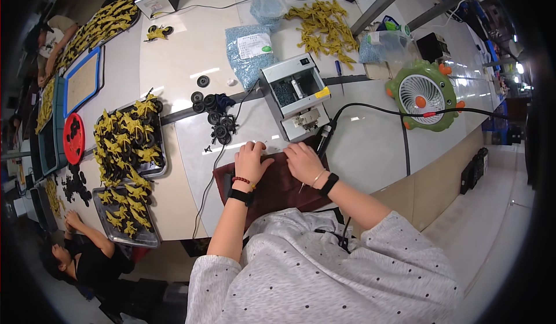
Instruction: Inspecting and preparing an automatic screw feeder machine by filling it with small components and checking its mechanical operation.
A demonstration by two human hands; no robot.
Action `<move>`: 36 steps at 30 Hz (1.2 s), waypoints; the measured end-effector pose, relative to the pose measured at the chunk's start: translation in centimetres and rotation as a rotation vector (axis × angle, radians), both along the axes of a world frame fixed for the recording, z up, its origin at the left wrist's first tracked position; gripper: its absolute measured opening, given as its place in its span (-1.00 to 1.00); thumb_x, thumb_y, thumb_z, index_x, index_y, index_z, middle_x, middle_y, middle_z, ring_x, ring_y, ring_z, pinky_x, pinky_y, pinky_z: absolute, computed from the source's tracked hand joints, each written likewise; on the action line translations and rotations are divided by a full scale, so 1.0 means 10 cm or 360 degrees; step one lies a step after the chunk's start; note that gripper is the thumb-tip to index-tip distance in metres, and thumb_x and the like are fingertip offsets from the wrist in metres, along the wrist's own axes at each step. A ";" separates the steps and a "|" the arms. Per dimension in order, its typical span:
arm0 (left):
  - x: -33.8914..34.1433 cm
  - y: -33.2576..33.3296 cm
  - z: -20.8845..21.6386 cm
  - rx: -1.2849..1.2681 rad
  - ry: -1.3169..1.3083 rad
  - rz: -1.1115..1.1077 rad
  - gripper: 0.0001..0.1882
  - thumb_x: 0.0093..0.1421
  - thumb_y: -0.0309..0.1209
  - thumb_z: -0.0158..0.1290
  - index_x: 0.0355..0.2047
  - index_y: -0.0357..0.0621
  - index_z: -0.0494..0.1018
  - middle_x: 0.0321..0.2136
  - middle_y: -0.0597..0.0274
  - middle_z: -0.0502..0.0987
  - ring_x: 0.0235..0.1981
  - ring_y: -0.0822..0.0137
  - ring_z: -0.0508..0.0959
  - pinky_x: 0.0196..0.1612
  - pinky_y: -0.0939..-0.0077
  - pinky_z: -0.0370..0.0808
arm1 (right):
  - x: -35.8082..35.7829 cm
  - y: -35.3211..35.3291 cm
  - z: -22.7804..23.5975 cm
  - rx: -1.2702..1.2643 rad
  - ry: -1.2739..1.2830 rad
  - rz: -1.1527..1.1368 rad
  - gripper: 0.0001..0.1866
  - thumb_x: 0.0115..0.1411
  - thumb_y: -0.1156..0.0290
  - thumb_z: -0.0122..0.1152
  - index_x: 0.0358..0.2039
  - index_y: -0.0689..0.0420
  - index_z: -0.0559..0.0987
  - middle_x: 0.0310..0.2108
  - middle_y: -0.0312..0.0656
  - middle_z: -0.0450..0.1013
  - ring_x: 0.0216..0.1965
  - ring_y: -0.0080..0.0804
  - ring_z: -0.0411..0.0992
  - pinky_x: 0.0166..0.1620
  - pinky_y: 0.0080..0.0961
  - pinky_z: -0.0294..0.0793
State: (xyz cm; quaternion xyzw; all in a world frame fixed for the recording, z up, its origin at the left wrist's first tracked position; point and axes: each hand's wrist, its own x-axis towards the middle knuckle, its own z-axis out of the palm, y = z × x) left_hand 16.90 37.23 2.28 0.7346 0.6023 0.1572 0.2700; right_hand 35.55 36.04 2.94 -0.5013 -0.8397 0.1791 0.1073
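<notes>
My left hand [251,160] is over a dark red cloth [278,188] at the near table edge, fingers reaching forward and thumb spread apart. Nothing shows in it. My right hand [304,164] is bent at the front of a silver box-shaped screw feeder [292,95]. A black electric screwdriver [325,139] slants down along the outer side of that hand and passes beneath it. My ring and little fingers seem closed around it, though the grip is mostly hidden. Whatever lies under the fingertips cannot be made out.
Black wheels [221,131] and small parts lie left of the feeder. Trays of yellow-and-black toy motorcycles [128,141] stand further left. Beyond are a bag of blue pellets [246,51] and yellow parts [324,28]. A green fan [421,97] is at right; a co-worker [87,254] sits at left.
</notes>
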 end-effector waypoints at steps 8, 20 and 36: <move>-0.42 -0.47 0.05 0.0267 0.0214 0.0275 -0.54 -0.18 -0.23 0.22 -0.25 -0.07 0.36 -0.25 0.13 0.33 -0.14 0.07 0.28 -0.08 0.17 0.17 | 0.56 -0.23 0.30 -0.0046 -0.0471 -0.0428 -0.54 -0.04 0.02 0.14 -0.09 -0.19 0.41 -0.30 -0.11 0.32 -0.18 -0.19 0.28 -0.19 -0.18 0.19; -1.12 -1.22 -0.29 0.0027 0.0226 0.1035 -0.45 -0.14 -0.46 0.14 -0.09 -0.19 0.23 -0.29 -0.08 0.33 -0.25 -0.10 0.32 -0.15 0.12 0.26 | 0.70 -0.21 0.06 -0.0371 0.0291 -0.1128 -0.45 -0.16 0.29 0.17 -0.09 -0.16 0.25 -0.37 0.02 0.37 -0.34 0.06 0.38 -0.31 -0.17 0.38; -0.77 -0.25 0.21 0.0358 0.0126 0.0592 -0.47 -0.15 -0.33 0.15 -0.10 -0.03 0.30 -0.13 0.14 0.34 -0.05 0.08 0.28 0.00 0.17 0.14 | 1.15 0.04 0.29 0.0200 -0.0240 -0.0835 -0.62 -0.16 0.41 0.15 -0.22 0.04 0.45 -0.24 -0.10 0.31 -0.15 -0.12 0.29 -0.13 -0.21 0.30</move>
